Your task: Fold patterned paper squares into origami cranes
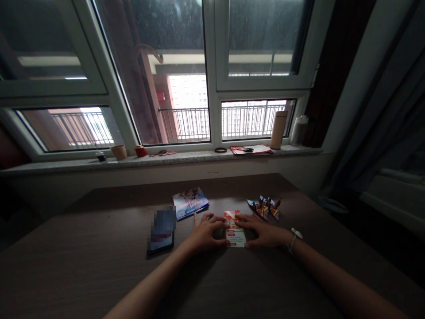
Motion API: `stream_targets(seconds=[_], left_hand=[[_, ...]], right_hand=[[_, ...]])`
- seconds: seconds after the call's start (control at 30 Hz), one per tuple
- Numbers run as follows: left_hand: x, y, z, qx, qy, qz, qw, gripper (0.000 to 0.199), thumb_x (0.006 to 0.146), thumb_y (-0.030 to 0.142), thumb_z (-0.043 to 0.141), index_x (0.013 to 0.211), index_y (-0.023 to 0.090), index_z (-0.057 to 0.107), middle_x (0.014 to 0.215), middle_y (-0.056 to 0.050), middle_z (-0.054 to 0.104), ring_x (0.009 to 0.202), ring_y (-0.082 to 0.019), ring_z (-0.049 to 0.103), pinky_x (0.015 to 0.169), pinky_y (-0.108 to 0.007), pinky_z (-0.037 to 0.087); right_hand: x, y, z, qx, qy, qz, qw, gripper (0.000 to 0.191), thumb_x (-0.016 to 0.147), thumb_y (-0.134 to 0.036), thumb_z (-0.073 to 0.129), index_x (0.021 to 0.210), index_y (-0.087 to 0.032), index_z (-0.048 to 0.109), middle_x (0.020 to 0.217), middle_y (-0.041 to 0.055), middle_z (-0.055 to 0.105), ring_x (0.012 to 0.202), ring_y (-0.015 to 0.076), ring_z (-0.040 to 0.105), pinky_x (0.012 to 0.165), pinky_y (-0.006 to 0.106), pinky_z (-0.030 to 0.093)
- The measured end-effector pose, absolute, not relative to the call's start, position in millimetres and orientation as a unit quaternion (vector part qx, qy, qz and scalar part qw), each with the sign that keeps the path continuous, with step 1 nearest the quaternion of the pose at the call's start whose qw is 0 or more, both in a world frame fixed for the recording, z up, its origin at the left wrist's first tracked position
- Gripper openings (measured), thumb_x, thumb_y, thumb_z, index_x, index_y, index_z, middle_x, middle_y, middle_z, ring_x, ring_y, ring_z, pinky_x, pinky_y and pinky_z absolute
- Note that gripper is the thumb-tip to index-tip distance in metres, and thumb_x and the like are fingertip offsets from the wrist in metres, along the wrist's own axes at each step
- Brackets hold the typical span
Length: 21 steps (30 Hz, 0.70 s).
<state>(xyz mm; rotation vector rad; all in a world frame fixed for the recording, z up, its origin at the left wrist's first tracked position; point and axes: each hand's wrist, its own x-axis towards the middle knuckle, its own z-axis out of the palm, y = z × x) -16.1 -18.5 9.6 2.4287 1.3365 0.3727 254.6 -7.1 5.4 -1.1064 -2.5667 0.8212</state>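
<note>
A small red-and-white printed leaflet (235,232) lies folded on the dark wooden table (99,261), between my two hands. My left hand (206,232) curves over its left edge, with the thumb tip at the lower corner. My right hand (262,231) reaches in from the other side, its fingertips pressing on the leaflet's upper right part. A small group of folded colourful paper figures (264,208) stands just beyond my right hand. A glossy blue booklet (190,203) and a phone (161,230) with a blurred screen lie to the left of my left hand.
A white bracelet (294,236) circles my right wrist. Beyond the table, a stone window sill (186,158) holds a tan bottle (278,130), papers (250,149), a cup (118,152) and small items. A dark curtain (365,110) hangs at the right.
</note>
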Motion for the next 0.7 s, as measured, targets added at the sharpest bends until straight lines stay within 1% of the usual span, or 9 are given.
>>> stream_targets(seconds=[0.1, 0.27, 0.43, 0.5, 0.57, 0.63, 0.7], left_hand=[[-16, -18, 10, 0.856, 0.47, 0.128, 0.172, 0.052, 0.07, 0.058, 0.074, 0.119, 0.044, 0.062, 0.139, 0.004, 0.055, 0.136, -0.039, 0.03, 0.105, -0.076, -0.01], [-16, -19, 9, 0.86, 0.466, 0.129, 0.161, 0.052, 0.074, 0.058, 0.071, 0.123, 0.043, 0.061, 0.139, 0.003, 0.055, 0.136, -0.038, 0.031, 0.109, -0.072, -0.008], [-17, -21, 7, 0.868, 0.453, 0.141, 0.142, 0.05, 0.075, 0.055, 0.072, 0.122, 0.041, 0.062, 0.138, 0.003, 0.056, 0.133, -0.036, 0.034, 0.111, -0.07, -0.006], [-17, -22, 6, 0.871, 0.45, 0.147, 0.134, 0.05, 0.074, 0.053, 0.073, 0.121, 0.04, 0.063, 0.136, 0.002, 0.057, 0.133, -0.035, 0.035, 0.112, -0.07, -0.005], [-18, -22, 6, 0.871, 0.449, 0.15, 0.131, 0.049, 0.074, 0.052, 0.074, 0.12, 0.04, 0.063, 0.136, 0.002, 0.057, 0.132, -0.035, 0.036, 0.111, -0.071, -0.004], [-18, -22, 6, 0.871, 0.449, 0.15, 0.133, 0.048, 0.074, 0.05, 0.075, 0.12, 0.039, 0.063, 0.136, 0.001, 0.057, 0.132, -0.036, 0.037, 0.11, -0.073, -0.005], [-17, -23, 6, 0.871, 0.448, 0.151, 0.134, 0.047, 0.074, 0.049, 0.075, 0.12, 0.04, 0.063, 0.136, 0.001, 0.056, 0.132, -0.036, 0.037, 0.109, -0.074, -0.005]], right_hand=[[255, -8, 7, -0.376, -0.874, 0.286, 0.116, 0.082, 0.075, -0.048, 0.073, 0.146, -0.027, 0.038, 0.158, 0.01, 0.027, 0.146, 0.0306, 0.021, 0.119, 0.051, 0.012], [258, -8, 6, -0.381, -0.866, 0.303, 0.117, 0.095, 0.07, -0.057, 0.075, 0.149, -0.026, 0.032, 0.159, 0.0093, 0.025, 0.146, 0.0309, 0.019, 0.12, 0.048, 0.012], [259, -10, 1, -0.378, -0.859, 0.305, 0.164, 0.092, 0.068, -0.057, 0.076, 0.146, -0.029, 0.038, 0.159, 0.0075, 0.025, 0.145, 0.032, 0.021, 0.12, 0.049, 0.014], [258, -11, 1, -0.379, -0.855, 0.306, 0.178, 0.084, 0.069, -0.057, 0.076, 0.142, -0.031, 0.045, 0.158, 0.0068, 0.027, 0.145, 0.0322, 0.023, 0.119, 0.049, 0.017], [256, -11, 0, -0.381, -0.847, 0.307, 0.207, 0.065, 0.076, -0.054, 0.071, 0.134, -0.03, 0.056, 0.154, 0.0069, 0.034, 0.142, 0.0307, 0.029, 0.118, 0.048, 0.022], [252, -11, -3, -0.391, -0.834, 0.302, 0.246, 0.044, 0.085, -0.05, 0.062, 0.122, -0.026, 0.065, 0.148, 0.0081, 0.042, 0.137, 0.028, 0.037, 0.116, 0.045, 0.027], [249, -11, -6, -0.403, -0.824, 0.286, 0.277, 0.033, 0.089, -0.044, 0.058, 0.112, -0.024, 0.07, 0.142, 0.0091, 0.048, 0.133, 0.0261, 0.043, 0.115, 0.043, 0.03]])
